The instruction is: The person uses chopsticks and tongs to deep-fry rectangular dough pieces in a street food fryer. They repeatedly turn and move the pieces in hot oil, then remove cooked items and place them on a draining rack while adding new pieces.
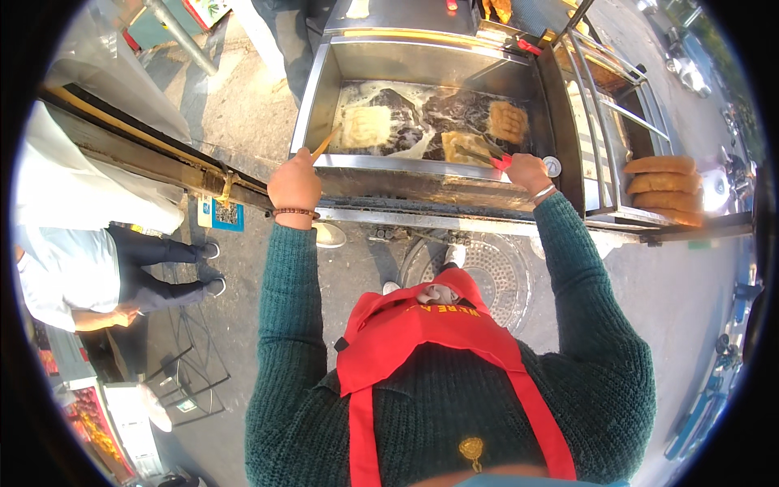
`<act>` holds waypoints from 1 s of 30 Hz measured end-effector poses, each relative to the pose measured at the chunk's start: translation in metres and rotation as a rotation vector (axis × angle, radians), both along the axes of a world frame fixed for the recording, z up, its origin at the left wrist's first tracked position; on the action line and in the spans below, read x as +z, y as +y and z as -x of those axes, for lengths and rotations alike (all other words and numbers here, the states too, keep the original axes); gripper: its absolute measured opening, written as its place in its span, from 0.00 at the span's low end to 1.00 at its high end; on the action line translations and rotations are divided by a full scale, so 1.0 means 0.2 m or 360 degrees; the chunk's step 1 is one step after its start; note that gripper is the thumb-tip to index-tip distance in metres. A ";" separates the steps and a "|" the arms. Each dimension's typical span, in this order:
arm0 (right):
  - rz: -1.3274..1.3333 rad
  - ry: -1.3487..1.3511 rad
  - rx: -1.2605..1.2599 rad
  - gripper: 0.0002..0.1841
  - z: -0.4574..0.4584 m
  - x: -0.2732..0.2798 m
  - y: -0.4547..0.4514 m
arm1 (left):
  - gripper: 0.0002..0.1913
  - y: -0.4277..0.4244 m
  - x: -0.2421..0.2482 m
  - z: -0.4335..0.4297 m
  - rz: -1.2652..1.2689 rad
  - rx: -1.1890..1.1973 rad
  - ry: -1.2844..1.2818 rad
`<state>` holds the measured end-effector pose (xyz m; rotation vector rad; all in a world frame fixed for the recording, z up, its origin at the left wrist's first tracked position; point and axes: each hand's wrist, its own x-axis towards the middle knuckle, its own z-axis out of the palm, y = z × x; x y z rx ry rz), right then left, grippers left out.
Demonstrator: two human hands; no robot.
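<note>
Bubbling oil fills a rectangular metal fryer (435, 165) in front of me. My left hand (295, 181), at the near left rim, grips a light wooden stick (324, 145) whose tip points at a pale slab of dough (366, 126) in the oil. My right hand (528, 173), over the near right rim, is closed on red-handled metal tongs (500, 162). The tongs' jaws lie over a second, yellowish dough piece (457, 146); whether they pinch it I cannot tell. A browner fried piece (509, 122) floats at the right of the oil.
Right of the fryer stands a metal wire rack (639, 125), with several long golden fried breads (663, 182) stacked at its outer side. A round dial (551, 166) sits at the fryer's near right corner. A person in a white shirt (73, 268) stands at left. Another person's dark-trousered leg (292, 42) is beyond.
</note>
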<state>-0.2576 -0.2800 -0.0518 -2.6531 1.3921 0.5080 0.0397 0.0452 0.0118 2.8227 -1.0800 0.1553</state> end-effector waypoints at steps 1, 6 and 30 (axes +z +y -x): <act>0.0001 -0.0001 -0.0029 0.15 0.01 0.00 0.00 | 0.03 -0.02 -0.02 0.01 -0.0016 -0.0015 0.0012; -0.0015 0.0011 -0.0066 0.16 0.05 0.01 -0.04 | 0.05 -0.04 -0.05 0.06 0.0033 -0.0057 0.0049; -0.0102 -0.0063 -0.0102 0.20 -0.01 -0.05 -0.07 | 0.07 -0.13 -0.07 0.46 0.0659 -0.0591 0.0497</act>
